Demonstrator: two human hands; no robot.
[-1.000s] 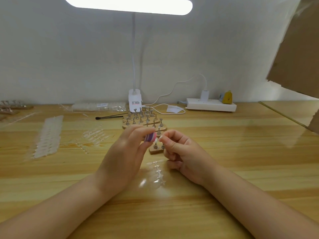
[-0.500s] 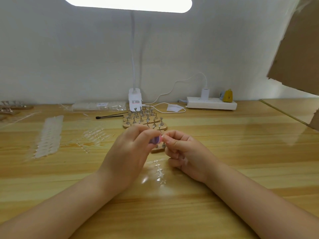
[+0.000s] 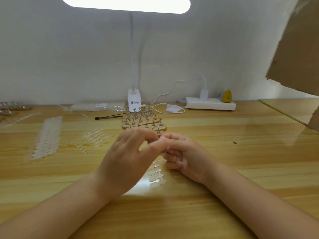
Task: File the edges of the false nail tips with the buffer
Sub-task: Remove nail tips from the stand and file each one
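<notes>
At the far left edge of the wooden table (image 3: 224,169) sit wooden nail stands (image 3: 12,107), too cut off to count. Next comes one long strip of milky nail tips (image 3: 45,138), then a loose scatter of clear tips (image 3: 94,135), blurred beyond counting. Behind these lie one clear plastic packet (image 3: 99,106) and one black brush (image 3: 110,116). One white lamp (image 3: 133,99) stands at the back centre, with a cluster of wooden stands bearing metal holders (image 3: 144,122) in front of it; roughly four rows, the exact count unclear. The left hand (image 3: 127,163) pinches the buffer (image 3: 164,150), of which only a purple sliver shows, between thumb and forefinger. The right hand (image 3: 186,154), fingers curled together, meets it at the fingertips; the nail tip being filed cannot be made out there. One strip of clear nail tips (image 3: 158,175) lies on the table between the two wrists. Further right sits one white power strip (image 3: 210,104) carrying one white plug and one yellow plug (image 3: 226,96).
</notes>
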